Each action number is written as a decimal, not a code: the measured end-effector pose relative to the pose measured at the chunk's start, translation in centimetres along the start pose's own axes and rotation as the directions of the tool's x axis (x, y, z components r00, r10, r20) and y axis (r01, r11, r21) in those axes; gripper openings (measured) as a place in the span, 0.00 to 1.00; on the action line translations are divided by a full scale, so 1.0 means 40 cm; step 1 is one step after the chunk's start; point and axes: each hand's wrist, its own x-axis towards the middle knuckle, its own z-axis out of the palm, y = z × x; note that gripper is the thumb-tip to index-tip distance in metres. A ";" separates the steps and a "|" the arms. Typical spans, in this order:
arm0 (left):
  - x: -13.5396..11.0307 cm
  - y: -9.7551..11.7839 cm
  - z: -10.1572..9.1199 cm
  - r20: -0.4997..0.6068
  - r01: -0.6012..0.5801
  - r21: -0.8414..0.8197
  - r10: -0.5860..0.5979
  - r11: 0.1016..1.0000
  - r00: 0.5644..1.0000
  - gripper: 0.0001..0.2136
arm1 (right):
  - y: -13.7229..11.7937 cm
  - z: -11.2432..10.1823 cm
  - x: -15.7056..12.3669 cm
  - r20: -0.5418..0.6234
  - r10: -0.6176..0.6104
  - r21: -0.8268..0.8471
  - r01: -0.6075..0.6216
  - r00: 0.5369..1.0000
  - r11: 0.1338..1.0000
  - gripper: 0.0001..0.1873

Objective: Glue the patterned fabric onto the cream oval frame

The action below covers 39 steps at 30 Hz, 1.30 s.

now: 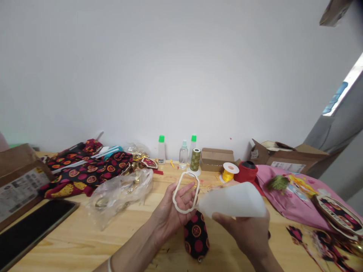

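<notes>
My left hand (172,211) holds up a thin cream-coloured frame-shaped ring (185,192), its fingers curled behind it. My right hand (246,234) grips a white squeeze bottle (235,200) lying sideways, with its nozzle tip touching the right side of the ring. Just below the ring, a small piece of black fabric with red and gold circles (196,236) lies on the wooden table (85,241).
Patterned dark fabric (85,170) and a clear plastic bag (121,192) lie at the left. Green-capped bottles (161,149), an olive thread cone (195,159), a yellow spool (229,172), a red spool (246,172) and cardboard boxes (217,158) line the wall. Pink cloth (295,196) lies at the right.
</notes>
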 end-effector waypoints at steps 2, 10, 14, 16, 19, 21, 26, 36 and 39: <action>0.000 -0.001 0.001 -0.006 -0.009 0.007 0.010 1.000 1.000 0.25 | -0.003 0.004 -0.005 0.037 -0.045 -0.013 0.046 0.998 0.999 0.19; 0.002 -0.003 0.001 -0.027 -0.022 0.027 0.022 0.999 0.999 0.24 | -0.019 0.015 -0.019 0.083 -0.033 0.018 0.032 0.996 0.999 0.18; 0.004 -0.007 0.000 -0.036 -0.039 0.041 0.040 0.998 0.999 0.25 | -0.031 0.019 -0.018 0.090 -0.025 0.095 0.016 0.996 0.995 0.18; 0.004 -0.009 -0.001 -0.042 -0.050 0.052 0.052 0.997 0.998 0.25 | -0.034 0.021 -0.021 0.121 -0.020 0.134 0.004 0.992 0.991 0.18; 0.005 -0.011 -0.003 -0.035 -0.062 0.044 0.064 0.997 0.997 0.24 | -0.032 0.020 -0.022 0.094 0.006 0.107 -0.016 0.996 0.994 0.18; 0.007 -0.012 -0.005 -0.037 -0.063 0.031 0.064 0.998 0.997 0.24 | -0.030 0.017 -0.020 0.078 0.018 0.092 -0.025 0.997 0.995 0.18; 0.010 -0.016 -0.010 -0.061 -0.074 0.037 0.076 0.997 0.995 0.24 | -0.038 0.014 -0.013 0.255 -0.065 0.110 0.037 0.965 0.993 0.16; 0.007 -0.020 -0.001 -0.086 -0.031 0.048 0.035 0.998 0.996 0.24 | -0.027 0.014 -0.014 0.230 -0.129 0.100 0.108 0.965 0.989 0.18; 0.009 -0.019 -0.004 -0.068 -0.021 0.062 0.026 0.998 0.997 0.24 | -0.022 0.017 -0.015 0.190 -0.154 0.050 0.147 0.970 0.988 0.18</action>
